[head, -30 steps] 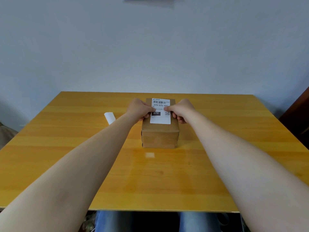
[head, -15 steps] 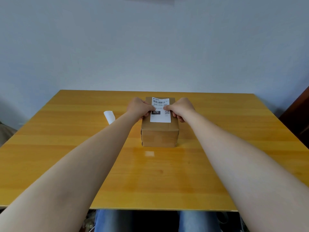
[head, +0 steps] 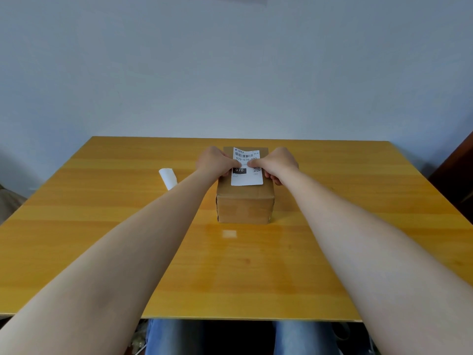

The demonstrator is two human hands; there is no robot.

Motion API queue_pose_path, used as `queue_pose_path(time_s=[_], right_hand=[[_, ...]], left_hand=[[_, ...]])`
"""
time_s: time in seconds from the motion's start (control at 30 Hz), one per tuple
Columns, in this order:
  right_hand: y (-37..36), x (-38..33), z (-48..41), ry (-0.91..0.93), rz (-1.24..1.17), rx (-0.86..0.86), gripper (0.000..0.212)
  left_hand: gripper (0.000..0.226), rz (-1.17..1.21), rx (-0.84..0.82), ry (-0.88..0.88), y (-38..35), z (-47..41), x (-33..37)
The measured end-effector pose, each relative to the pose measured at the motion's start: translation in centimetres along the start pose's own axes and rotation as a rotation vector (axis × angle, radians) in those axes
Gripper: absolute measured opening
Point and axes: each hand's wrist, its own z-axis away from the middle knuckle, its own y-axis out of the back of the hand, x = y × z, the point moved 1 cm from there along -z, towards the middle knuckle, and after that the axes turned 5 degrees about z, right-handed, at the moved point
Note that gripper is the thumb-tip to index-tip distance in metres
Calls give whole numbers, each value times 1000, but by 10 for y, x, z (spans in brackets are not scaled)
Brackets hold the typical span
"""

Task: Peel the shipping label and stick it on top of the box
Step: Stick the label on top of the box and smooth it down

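A small brown cardboard box point(head: 245, 208) stands in the middle of the yellow wooden table point(head: 102, 226). A white shipping label point(head: 247, 178) with a barcode and a black "070" patch lies flat on the box's top. My left hand point(head: 214, 163) holds the box's left side, my right hand point(head: 279, 163) its right side. Both thumbs press on the label's middle, their tips almost touching. My fingers curl down over the box's sides and are partly hidden.
A curled white strip of backing paper point(head: 168, 178) lies on the table left of the box, behind my left forearm. A pale wall stands right behind the table's far edge. Dark furniture point(head: 458, 180) sits at the right edge.
My two thumbs have slid inward across the label toward each other. The box and the label have stayed in place.
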Motion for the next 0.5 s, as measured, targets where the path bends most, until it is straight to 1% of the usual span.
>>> queue_pose_path(time_s=[0.33, 0.5], right_hand=[[-3, -2, -5, 20, 65, 27, 44], [-3, -2, -7, 26, 72, 27, 46]], left_hand=[[25, -72, 0, -51, -3, -8, 0], [28, -79, -5, -46, -4, -11, -1]])
